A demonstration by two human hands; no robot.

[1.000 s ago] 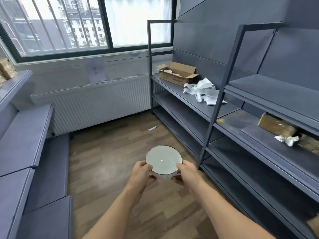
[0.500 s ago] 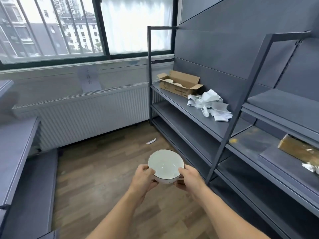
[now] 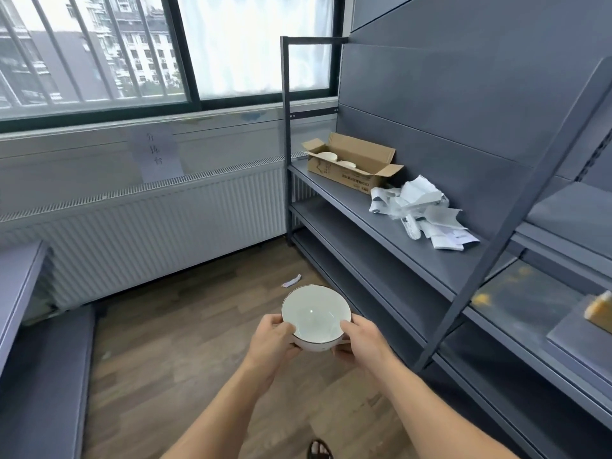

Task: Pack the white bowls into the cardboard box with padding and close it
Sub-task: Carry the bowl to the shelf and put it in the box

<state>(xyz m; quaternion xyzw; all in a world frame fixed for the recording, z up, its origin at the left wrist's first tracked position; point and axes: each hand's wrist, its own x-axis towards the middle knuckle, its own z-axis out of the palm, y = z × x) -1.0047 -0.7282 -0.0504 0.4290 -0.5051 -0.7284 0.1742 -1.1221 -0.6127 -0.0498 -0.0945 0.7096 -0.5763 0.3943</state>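
Observation:
A white bowl [image 3: 314,314] with a thin dark rim is held upright in front of me above the wooden floor. My left hand [image 3: 270,342] grips its left side and my right hand [image 3: 362,342] grips its right side, thumbs over the rim. An open cardboard box [image 3: 344,172] stands on the upper grey shelf at the far end, with two white bowls [image 3: 328,156] showing inside. A heap of crumpled white paper padding [image 3: 420,210] lies on the same shelf just to the right of the box.
Grey metal shelving [image 3: 414,256] runs along the right wall with a slanted post [image 3: 496,240] close by. A white radiator [image 3: 149,233] sits under the window. Another grey shelf unit [image 3: 29,326] stands at the left. A paper scrap [image 3: 291,281] lies on the floor.
I have moved forward along the aisle; the box and the paper heap appear larger and nearer. Both hands keep the same grip on the bowl.

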